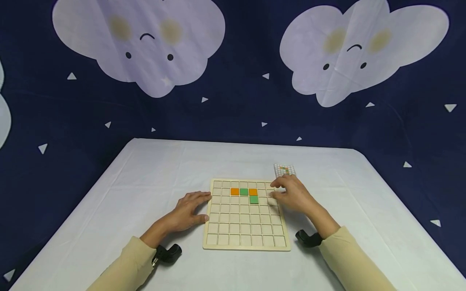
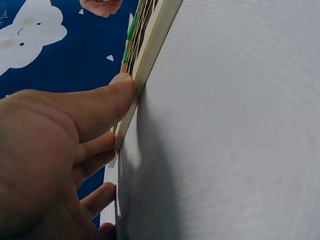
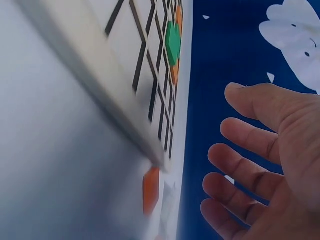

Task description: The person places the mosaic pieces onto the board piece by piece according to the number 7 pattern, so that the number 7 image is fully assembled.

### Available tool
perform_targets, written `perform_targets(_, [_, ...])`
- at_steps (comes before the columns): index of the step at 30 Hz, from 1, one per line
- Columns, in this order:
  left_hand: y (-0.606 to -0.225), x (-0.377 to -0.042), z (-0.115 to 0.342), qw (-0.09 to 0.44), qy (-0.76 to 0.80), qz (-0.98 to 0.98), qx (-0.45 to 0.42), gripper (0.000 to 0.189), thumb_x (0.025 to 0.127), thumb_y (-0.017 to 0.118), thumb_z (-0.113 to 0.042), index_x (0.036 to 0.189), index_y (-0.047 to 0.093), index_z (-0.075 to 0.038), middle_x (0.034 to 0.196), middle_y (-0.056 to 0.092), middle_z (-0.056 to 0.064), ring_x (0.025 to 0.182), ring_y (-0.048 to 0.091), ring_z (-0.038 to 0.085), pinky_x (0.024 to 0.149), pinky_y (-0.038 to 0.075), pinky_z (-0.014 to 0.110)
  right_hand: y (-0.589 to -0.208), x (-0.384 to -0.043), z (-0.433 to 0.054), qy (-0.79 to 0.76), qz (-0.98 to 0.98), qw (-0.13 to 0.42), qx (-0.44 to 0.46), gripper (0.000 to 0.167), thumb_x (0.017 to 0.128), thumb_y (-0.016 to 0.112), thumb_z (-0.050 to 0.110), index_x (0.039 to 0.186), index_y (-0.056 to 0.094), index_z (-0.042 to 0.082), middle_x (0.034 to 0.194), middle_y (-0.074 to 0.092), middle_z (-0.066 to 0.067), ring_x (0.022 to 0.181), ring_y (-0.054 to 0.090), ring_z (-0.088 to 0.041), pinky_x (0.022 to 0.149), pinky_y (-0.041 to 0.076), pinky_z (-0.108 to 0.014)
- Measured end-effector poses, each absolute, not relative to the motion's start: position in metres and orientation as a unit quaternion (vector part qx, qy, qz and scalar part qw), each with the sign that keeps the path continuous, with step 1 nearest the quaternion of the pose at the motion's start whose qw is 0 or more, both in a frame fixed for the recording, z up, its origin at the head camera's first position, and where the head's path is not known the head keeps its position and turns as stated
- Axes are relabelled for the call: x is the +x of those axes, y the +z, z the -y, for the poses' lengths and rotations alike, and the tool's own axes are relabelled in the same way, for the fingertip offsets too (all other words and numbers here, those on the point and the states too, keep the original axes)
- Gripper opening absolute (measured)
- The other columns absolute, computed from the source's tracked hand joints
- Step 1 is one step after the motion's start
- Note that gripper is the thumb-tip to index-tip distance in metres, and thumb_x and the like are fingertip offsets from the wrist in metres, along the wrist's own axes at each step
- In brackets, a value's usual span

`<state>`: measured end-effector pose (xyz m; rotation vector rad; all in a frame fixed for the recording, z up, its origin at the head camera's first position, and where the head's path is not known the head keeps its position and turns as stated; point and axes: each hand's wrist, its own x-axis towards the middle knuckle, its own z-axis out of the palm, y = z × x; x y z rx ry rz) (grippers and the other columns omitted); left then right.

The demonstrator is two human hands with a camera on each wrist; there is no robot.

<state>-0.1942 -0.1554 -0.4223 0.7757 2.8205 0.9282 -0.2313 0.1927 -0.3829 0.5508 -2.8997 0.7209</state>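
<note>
Backdrop cloth [image 1: 233, 109] in dark blue, printed with upside-down cloud faces and small white triangles, spans the far side. White-covered table [image 1: 164, 169] spreads in front of it. Pale wooden board [image 1: 247, 247], ruled into square cells, lies flat on the table between the person's 2 hands. Beige sleeves [image 1: 125, 264] cover both forearms.

Left hand [image 1: 185, 212] rests against the board's left edge, its fingers extended and thumb set apart from them; the thumb tip touches the wooden rim, and the hand is not clenched. Right hand [image 1: 295, 194] is by the board's upper right corner, released: the right wrist view shows thumb and 4 fingers gently bent and spread apart, with nothing between them.

Black devices [image 1: 170, 254] sit at both wrists. Small card [image 1: 284, 169], printed with a grid and coloured squares, lies just beyond the board's upper right corner, partly hidden by the right hand.

On the board, the second row from the top holds orange tile, green tile [image 1: 244, 191] and orange tile [image 1: 253, 191] side by side; another green tile [image 1: 253, 199] sits directly below the right-hand orange one. Loose orange tile [image 3: 151, 191] shows beside the board's corner in the right wrist view.
</note>
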Motion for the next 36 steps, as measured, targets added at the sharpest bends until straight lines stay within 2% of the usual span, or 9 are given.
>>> perform_targets(18, [-0.421,-0.194,0.155,0.037,0.309,-0.917,0.25,0.062,0.085,0.069,-0.024,0.139,0.046,-0.005,0.148,0.04,0.011,0.137,0.03,0.038,0.106,0.021,0.061,-0.392,-0.241,-0.226,0.234,0.961,0.036,0.146,0.031,0.081,0.072,0.028,0.105,0.068,0.009,0.102,0.062,-0.009,0.095,0.052,-0.025,0.08,0.041,-0.038])
perform_targets(27, [-0.422,-0.193,0.155,0.034,0.304,-0.918,0.252,0.062,0.085,0.069,-0.024,0.139,0.046,-0.005,0.148,0.04,0.011,0.137,0.032,0.037,0.105,0.023,0.061,-0.397,-0.243,-0.236,0.221,0.964,0.014,0.148,0.032,0.082,0.07,0.021,0.111,0.066,0.009,0.103,0.063,-0.012,0.092,0.05,-0.023,0.077,0.039,-0.036])
perform_targets(36, [-0.422,-0.194,0.155,0.031,0.302,-0.918,0.254,0.062,0.085,0.069,-0.024,0.139,0.046,-0.005,0.148,0.04,0.011,0.136,0.032,0.036,0.106,0.023,0.06,-0.404,-0.246,-0.238,0.216,0.964,0.01,0.157,0.033,0.078,0.073,0.021,0.109,0.067,0.012,0.104,0.063,-0.011,0.092,0.05,-0.023,0.077,0.038,-0.035])
